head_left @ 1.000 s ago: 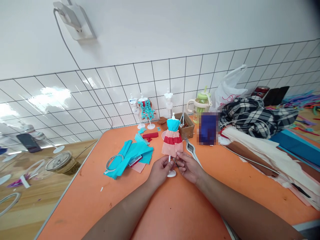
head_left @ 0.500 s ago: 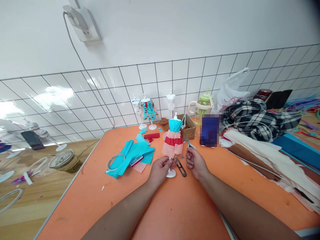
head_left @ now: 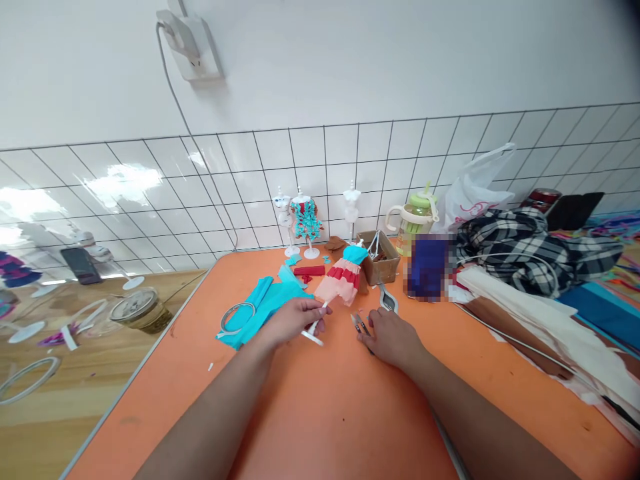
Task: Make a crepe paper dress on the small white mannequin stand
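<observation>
Left hand (head_left: 296, 320) pinches the stand (head_left: 313, 338), maybe low so the tipped dress (head_left: 341, 280) won't squash; right hand (head_left: 394, 337) partly covers the snips (head_left: 357, 323); can't tell its grip.

Bright light glares white off the wall tiles (head_left: 123, 183), and the top right corner is dark.

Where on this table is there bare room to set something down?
Nearly bare: the near orange table between the forearms, and the patch between right hand and brown fabric. Crowded: the back, with standing mannequins and cardboard box, and around the turquoise fabric.
</observation>
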### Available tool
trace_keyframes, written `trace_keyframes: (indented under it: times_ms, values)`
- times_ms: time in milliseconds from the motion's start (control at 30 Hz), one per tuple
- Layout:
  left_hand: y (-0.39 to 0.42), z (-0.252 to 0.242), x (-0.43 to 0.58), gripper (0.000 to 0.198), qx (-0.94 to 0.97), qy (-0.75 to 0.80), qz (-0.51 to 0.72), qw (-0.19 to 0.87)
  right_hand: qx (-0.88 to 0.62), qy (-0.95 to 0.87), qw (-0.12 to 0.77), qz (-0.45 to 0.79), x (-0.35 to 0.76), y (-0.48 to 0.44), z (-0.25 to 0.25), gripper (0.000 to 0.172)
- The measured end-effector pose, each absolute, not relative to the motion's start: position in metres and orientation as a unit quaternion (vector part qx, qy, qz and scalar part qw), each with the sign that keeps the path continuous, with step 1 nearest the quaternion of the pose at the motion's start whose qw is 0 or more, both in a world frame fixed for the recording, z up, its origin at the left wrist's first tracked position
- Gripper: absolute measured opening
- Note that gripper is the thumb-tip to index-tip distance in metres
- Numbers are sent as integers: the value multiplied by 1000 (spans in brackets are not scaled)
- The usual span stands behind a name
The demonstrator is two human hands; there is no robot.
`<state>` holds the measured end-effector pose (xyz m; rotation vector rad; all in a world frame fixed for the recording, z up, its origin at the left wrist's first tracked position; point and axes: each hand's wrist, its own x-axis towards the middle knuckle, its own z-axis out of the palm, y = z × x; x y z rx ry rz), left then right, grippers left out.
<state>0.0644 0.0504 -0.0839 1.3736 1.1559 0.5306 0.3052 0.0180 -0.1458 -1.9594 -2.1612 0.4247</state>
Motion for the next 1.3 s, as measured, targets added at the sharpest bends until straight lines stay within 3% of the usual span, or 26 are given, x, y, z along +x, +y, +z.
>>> trace_keyframes:
  times_ms: [167, 500, 767, 900, 1000, 1100, 1200, 1300]
  values:
    - [46, -48, 25, 38, 601, 488, 152, 614, -638, -744, 84, 180, 303, 21, -150, 3]
    - [46, -39, 11, 36, 601, 501, 202, 589, -669, -703, 118, 210, 310, 27, -144, 15]
    - [41, -36, 9, 33, 551, 438, 229, 673, -631, -746, 96, 189, 304, 24, -148, 25]
    - [38, -34, 15, 33, 536, 415, 262, 687, -605, -740, 175, 238, 303, 24, -150, 31]
    - [33, -27, 18, 35, 549, 456, 284, 640, -502, -726, 273, 383, 297, 8, -123, 41]
    - [24, -14, 17, 36, 589, 503, 282, 567, -373, -732, 224, 524, 286, -18, -69, 47]
    - [13, -1, 10, 37, 620, 523, 275, 516, -384, -780, 232, 436, 272, -35, -15, 38]
    - [3, 4, 0, 25, 613, 513, 295, 523, -398, -780, 260, 408, 259, -31, 11, 29]
